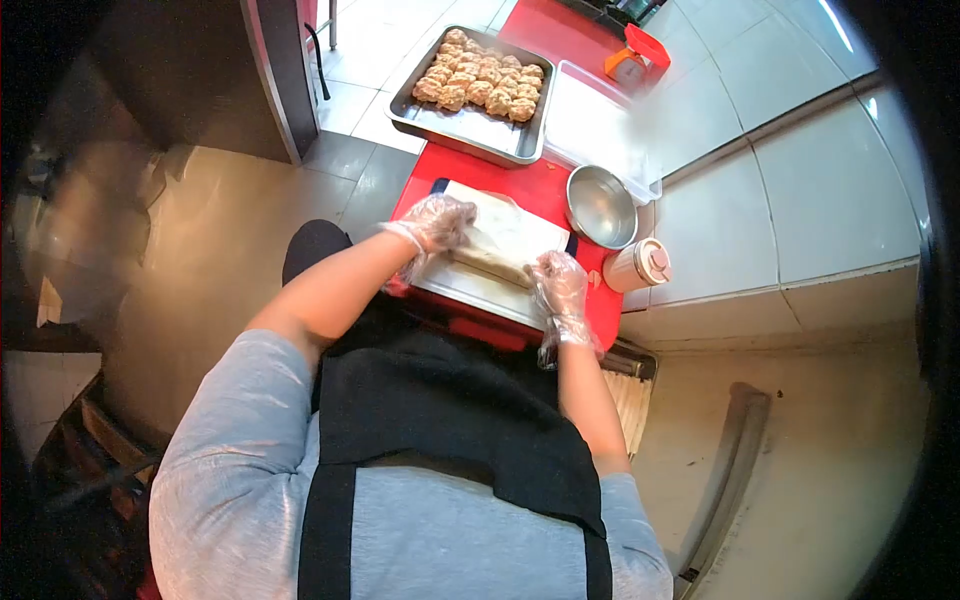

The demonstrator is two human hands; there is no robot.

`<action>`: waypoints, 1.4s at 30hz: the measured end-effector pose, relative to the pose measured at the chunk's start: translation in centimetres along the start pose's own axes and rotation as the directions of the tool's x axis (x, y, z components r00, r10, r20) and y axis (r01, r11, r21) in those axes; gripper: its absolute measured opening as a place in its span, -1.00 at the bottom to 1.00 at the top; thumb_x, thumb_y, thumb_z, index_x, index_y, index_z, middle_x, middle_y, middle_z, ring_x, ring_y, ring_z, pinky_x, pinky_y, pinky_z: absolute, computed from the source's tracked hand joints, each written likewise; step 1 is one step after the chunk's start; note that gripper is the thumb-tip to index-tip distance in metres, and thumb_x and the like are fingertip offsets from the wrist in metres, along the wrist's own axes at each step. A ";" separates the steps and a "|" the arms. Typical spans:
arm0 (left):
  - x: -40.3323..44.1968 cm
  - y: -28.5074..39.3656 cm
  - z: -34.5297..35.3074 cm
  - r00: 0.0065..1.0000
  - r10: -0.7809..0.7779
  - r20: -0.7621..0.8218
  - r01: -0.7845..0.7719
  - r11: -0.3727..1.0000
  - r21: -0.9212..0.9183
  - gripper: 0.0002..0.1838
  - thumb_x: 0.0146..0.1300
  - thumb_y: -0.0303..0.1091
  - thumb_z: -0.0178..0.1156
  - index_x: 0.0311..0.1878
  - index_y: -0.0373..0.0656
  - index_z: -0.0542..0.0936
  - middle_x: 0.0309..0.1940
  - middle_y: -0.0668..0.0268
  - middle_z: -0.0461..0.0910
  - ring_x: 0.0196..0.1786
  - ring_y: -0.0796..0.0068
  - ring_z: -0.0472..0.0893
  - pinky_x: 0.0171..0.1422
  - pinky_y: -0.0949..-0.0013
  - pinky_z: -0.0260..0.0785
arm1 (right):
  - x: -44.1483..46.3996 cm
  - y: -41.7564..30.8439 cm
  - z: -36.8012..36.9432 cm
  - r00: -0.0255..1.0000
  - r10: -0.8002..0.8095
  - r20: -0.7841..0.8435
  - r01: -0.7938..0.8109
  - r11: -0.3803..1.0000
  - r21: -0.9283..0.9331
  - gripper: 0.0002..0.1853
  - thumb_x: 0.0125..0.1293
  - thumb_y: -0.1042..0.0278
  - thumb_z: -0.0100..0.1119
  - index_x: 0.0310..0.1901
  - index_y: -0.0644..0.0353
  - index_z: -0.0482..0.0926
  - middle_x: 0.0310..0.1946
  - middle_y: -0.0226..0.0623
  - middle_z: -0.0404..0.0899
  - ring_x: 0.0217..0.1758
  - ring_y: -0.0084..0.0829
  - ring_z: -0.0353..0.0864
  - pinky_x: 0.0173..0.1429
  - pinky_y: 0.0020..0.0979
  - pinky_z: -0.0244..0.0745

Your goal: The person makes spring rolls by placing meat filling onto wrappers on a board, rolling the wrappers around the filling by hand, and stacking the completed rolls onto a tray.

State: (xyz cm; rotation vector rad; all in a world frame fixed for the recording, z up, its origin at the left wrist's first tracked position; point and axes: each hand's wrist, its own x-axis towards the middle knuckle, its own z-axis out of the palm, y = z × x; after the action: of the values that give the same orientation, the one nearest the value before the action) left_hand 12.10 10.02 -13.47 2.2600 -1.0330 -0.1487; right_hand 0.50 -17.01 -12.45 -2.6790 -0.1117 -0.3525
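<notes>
A pale, thin dough sheet (497,236) lies over a white cutting board (480,287) with dark corners, and its near edge looks folded or rolled into a long lip. My left hand (440,222), in a clear plastic glove, is closed at the sheet's left end. At the right end, my right hand (560,282), gloved the same way, pinches the near corner. Whether any filling lies inside the fold is hidden.
Beyond the board, a metal tray (520,150) holds rows of browned lumps of food (478,75). To the right stand a steel bowl (602,207), a lidded container (637,265) and a clear plastic tub (600,120) by the tiled wall. An orange scale (632,62) sits farther back.
</notes>
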 end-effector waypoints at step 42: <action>5.5 -2.5 -0.6 0.950 -0.228 0.212 0.249 0.965 -0.082 -0.60 0.05 -0.27 0.41 0.03 0.04 0.69 -0.04 0.14 0.66 0.06 0.11 0.64 0.20 0.20 0.45 | 3.7 -11.7 5.5 0.921 -0.316 0.225 0.267 0.937 0.224 -0.71 0.05 0.33 0.34 -0.18 0.21 0.60 -0.16 -0.03 0.62 -0.02 0.00 0.58 0.13 -0.08 0.47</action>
State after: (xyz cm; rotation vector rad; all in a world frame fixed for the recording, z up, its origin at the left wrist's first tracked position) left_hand 17.66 7.58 -13.63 2.2984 -0.8242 -0.5339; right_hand 3.77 -3.94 -11.50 -2.5040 -0.6013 -0.0723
